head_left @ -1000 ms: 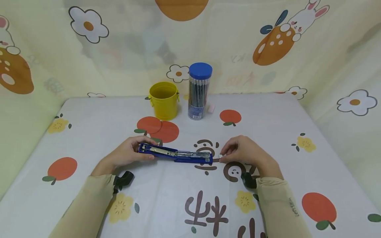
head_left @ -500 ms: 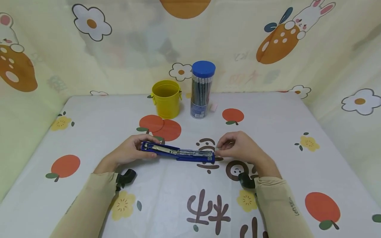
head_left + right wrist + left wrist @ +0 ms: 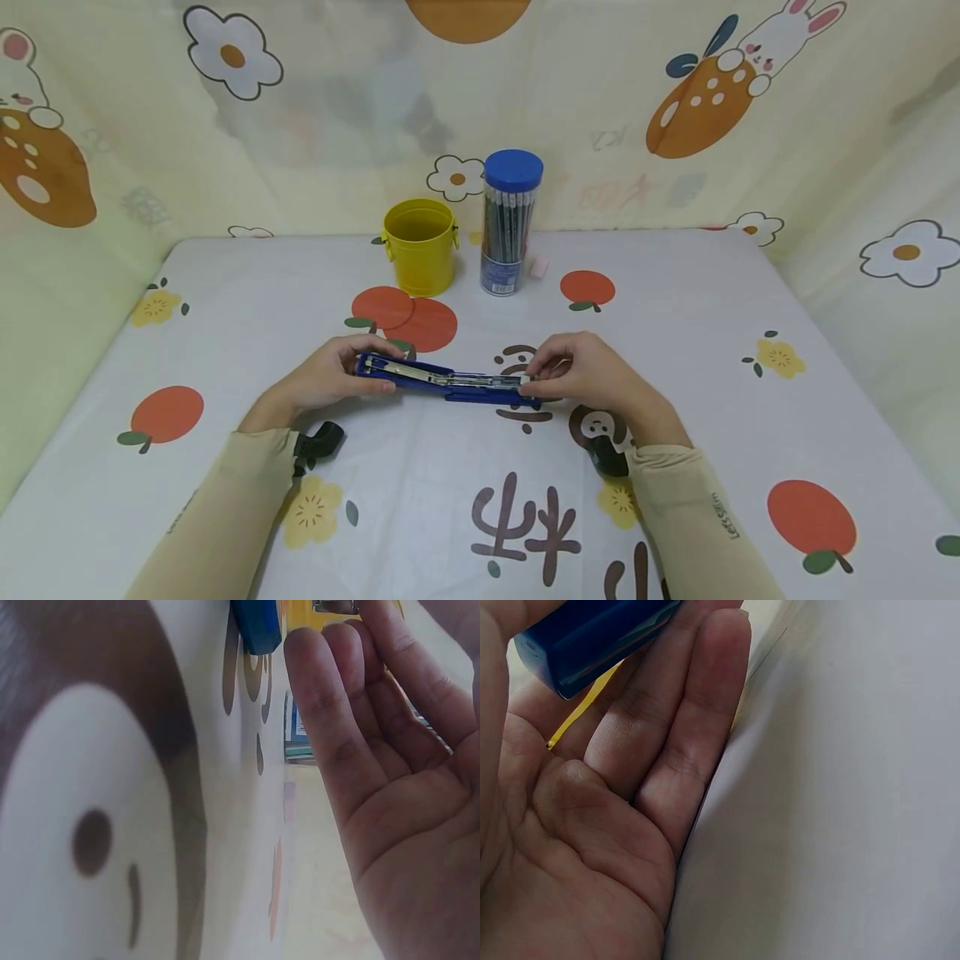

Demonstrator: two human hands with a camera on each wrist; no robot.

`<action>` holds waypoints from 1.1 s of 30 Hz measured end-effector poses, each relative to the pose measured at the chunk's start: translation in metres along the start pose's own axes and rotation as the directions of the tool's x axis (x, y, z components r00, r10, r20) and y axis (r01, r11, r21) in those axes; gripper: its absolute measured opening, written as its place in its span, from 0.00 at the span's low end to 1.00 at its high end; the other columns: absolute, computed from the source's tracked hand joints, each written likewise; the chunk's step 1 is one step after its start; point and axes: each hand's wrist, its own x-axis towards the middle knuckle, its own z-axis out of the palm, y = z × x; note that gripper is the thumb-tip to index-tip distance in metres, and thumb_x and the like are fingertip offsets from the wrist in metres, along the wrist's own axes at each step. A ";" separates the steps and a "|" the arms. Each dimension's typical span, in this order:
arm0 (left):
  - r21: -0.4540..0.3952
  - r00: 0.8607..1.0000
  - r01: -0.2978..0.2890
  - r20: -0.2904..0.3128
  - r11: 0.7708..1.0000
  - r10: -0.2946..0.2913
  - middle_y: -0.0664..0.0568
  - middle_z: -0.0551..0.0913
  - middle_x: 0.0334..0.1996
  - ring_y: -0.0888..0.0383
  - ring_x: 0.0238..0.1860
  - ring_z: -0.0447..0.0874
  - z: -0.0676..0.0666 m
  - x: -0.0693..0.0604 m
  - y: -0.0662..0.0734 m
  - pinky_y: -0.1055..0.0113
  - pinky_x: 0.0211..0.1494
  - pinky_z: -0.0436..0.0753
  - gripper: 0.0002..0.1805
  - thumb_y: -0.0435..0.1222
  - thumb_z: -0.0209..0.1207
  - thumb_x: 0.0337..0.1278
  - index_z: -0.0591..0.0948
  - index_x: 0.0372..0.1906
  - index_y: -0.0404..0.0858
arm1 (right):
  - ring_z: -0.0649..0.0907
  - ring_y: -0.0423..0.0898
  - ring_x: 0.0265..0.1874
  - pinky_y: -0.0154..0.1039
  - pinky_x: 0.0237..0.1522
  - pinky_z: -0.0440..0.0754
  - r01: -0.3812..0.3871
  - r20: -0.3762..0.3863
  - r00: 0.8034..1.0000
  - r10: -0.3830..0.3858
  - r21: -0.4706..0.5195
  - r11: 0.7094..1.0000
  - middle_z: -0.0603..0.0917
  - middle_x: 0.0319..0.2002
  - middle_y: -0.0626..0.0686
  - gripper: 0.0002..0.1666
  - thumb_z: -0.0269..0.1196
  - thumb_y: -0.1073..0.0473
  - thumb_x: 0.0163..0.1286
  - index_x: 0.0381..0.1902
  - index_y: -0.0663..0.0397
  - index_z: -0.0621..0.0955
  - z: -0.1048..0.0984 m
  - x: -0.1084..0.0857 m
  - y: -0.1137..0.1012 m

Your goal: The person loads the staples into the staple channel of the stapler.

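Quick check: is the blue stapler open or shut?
Open. In the head view the blue stapler is opened out lengthwise, its metal insides bared, with the left hand gripping one end.

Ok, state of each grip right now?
Left grip: closed, holding one end of the blue stapler.
Right grip: closed, pinching a small silvery piece at its other end.

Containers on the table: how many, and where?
2: the yellow bucket, standing toward the back, and the lidded pencil jar, just right of it. Both stand beyond the stapler; anything behind them would be hidden.
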 end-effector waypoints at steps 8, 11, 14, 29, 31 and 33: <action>-0.021 1.000 0.012 0.002 1.000 -0.011 0.47 0.83 0.53 0.46 0.51 0.80 0.001 0.000 0.000 0.63 0.54 0.80 0.23 0.35 0.73 0.54 0.82 0.56 0.41 | 0.83 0.47 0.33 0.41 0.38 0.83 -0.007 -0.008 1.000 0.007 -0.016 1.000 0.85 0.32 0.48 0.11 0.79 0.57 0.56 0.34 0.52 0.88 0.001 -0.001 -0.004; -0.018 1.000 0.023 -0.001 1.000 -0.023 0.48 0.83 0.53 0.46 0.51 0.80 0.001 0.000 0.001 0.63 0.53 0.81 0.23 0.35 0.73 0.54 0.82 0.56 0.42 | 0.83 0.47 0.33 0.41 0.39 0.83 -0.004 -0.007 1.000 0.004 -0.030 1.000 0.85 0.33 0.48 0.10 0.79 0.57 0.56 0.34 0.52 0.89 0.001 -0.001 -0.006; -0.017 1.000 0.027 -0.001 0.999 -0.027 0.47 0.82 0.53 0.46 0.51 0.80 0.001 -0.001 0.001 0.64 0.52 0.81 0.23 0.35 0.73 0.54 0.82 0.56 0.42 | 0.83 0.46 0.33 0.41 0.38 0.83 0.006 -0.008 1.000 -0.006 -0.042 0.999 0.85 0.33 0.47 0.09 0.79 0.57 0.56 0.34 0.51 0.89 0.001 0.000 -0.006; -0.005 1.000 0.026 -0.006 1.000 -0.026 0.48 0.83 0.53 0.45 0.51 0.79 0.001 -0.001 0.002 0.62 0.52 0.81 0.22 0.35 0.73 0.55 0.82 0.56 0.42 | 0.82 0.44 0.33 0.41 0.41 0.83 0.098 0.015 0.995 -0.097 -0.131 0.987 0.84 0.34 0.45 0.09 0.79 0.59 0.55 0.35 0.48 0.91 -0.001 0.001 -0.007; -0.002 1.000 0.028 -0.007 1.000 -0.028 0.48 0.83 0.53 0.46 0.51 0.79 0.001 -0.001 0.002 0.63 0.52 0.81 0.22 0.35 0.73 0.55 0.82 0.56 0.42 | 0.82 0.44 0.34 0.39 0.39 0.83 0.112 0.032 0.994 -0.109 -0.134 0.985 0.84 0.35 0.45 0.08 0.79 0.59 0.55 0.34 0.47 0.91 0.000 0.002 -0.007; -0.004 1.000 0.029 -0.005 1.000 -0.029 0.48 0.83 0.53 0.46 0.52 0.79 0.001 -0.001 0.002 0.63 0.52 0.81 0.22 0.35 0.73 0.55 0.82 0.56 0.41 | 0.81 0.44 0.34 0.38 0.37 0.82 0.118 0.050 0.992 -0.112 -0.138 0.983 0.83 0.36 0.45 0.09 0.79 0.59 0.55 0.35 0.47 0.92 0.001 0.002 -0.007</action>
